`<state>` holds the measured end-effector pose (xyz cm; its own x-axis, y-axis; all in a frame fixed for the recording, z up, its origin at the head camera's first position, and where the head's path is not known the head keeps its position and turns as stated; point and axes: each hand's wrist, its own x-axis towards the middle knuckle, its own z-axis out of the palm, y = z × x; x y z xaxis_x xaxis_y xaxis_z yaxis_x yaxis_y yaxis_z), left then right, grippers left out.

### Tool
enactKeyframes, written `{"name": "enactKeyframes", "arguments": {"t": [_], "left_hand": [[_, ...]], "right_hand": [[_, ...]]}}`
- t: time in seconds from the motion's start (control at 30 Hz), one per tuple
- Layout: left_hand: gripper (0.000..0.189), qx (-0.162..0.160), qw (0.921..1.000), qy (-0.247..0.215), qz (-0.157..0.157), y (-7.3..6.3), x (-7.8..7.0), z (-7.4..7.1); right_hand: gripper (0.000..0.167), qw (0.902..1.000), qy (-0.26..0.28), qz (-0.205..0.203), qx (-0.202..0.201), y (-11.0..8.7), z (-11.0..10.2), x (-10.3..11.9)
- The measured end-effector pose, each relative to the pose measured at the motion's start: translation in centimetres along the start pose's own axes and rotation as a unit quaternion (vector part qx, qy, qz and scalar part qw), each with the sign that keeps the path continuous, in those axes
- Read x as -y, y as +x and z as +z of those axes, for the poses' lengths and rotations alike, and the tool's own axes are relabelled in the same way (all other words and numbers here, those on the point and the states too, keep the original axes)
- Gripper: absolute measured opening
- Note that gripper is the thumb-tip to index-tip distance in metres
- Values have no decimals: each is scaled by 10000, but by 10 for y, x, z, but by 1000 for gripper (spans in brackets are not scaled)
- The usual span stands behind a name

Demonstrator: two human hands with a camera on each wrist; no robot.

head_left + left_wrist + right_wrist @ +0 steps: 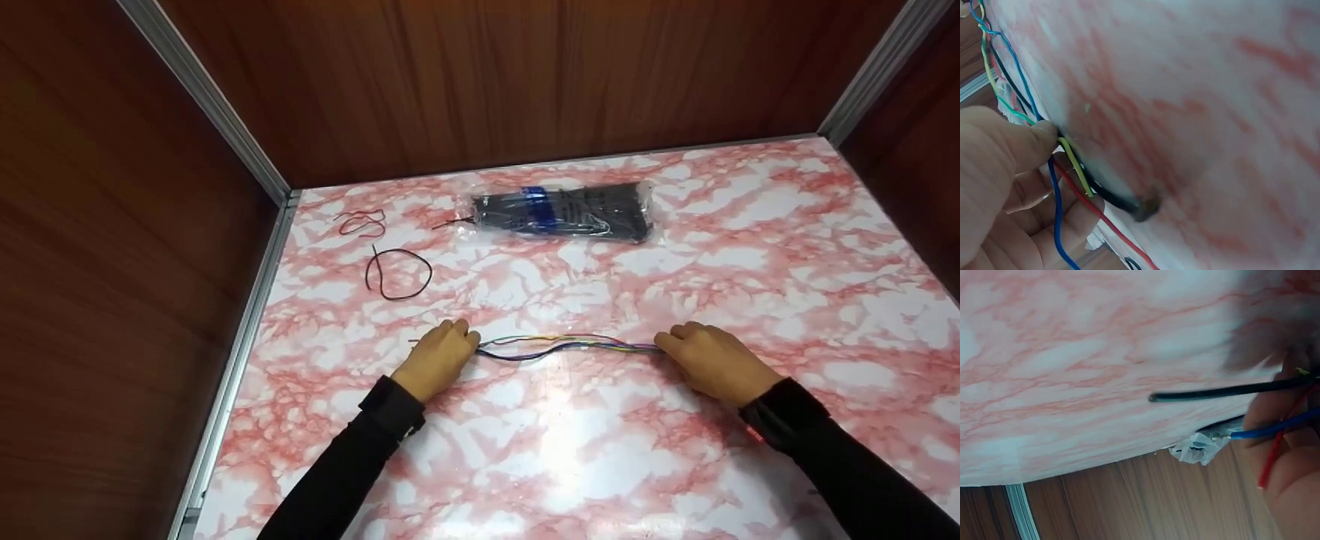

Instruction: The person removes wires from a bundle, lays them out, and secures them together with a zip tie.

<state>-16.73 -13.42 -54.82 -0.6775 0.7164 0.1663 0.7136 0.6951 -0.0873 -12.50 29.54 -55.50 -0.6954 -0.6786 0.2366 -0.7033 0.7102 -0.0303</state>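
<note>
Several thin coloured wires (517,358) run side by side between my two hands, low over the marbled table. My left hand (441,356) pinches the bundle near its left end between thumb and fingers. Past that grip, in the left wrist view, stick out a blue wire (1058,208), a red wire (1100,215), a short yellow wire (1076,167) and a blurred black wire (1112,198). At the other end my right hand (716,364) grips the bundle. Ends of a black wire (1213,392), a blue wire (1269,430) and a red wire (1271,464) jut beyond its fingers.
A clear plastic bag (562,212) with dark contents and a blue band lies at the back of the table (750,285). To its left are a loosely coiled black wire (430,274) and a tangled red wire (384,221). Brown panels (525,82) wall the table in.
</note>
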Motion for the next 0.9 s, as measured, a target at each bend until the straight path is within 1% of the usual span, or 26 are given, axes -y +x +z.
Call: {"name": "enactKeyframes", "arguments": {"t": [0.17,0.27,0.37,0.5,0.57,0.67,0.73,0.8,0.9], "left_hand": [[14,254,9997,-43,-45,4,2,-2],[14,324,9994,20,-80,9,4,-2],[13,254,9994,124,-180,15,5,-1],[12,65,9985,400,-369,20,5,2],[14,-80,9974,544,-463,24,5,4],[14,-267,9953,662,-648,26,4,7],[12,-309,9938,706,-795,26,4,8],[10,-271,9924,710,-963,25,4,8],[9,-245,9920,653,-1052,23,4,5]], "right_hand": [[27,9997,-126,-117,-153,-3,2,-7],[25,9995,-169,-123,-236,-1,2,-12],[23,9989,-165,-171,-411,3,5,-17],[12,9969,-206,-331,-678,9,9,-21],[16,9963,-270,-371,-722,10,11,-23],[29,9951,-425,-426,-782,9,14,-25],[34,9935,-486,-591,-845,8,16,-25],[37,9909,-513,-833,-923,6,19,-24],[38,9894,-440,-984,-975,5,20,-25]]}}
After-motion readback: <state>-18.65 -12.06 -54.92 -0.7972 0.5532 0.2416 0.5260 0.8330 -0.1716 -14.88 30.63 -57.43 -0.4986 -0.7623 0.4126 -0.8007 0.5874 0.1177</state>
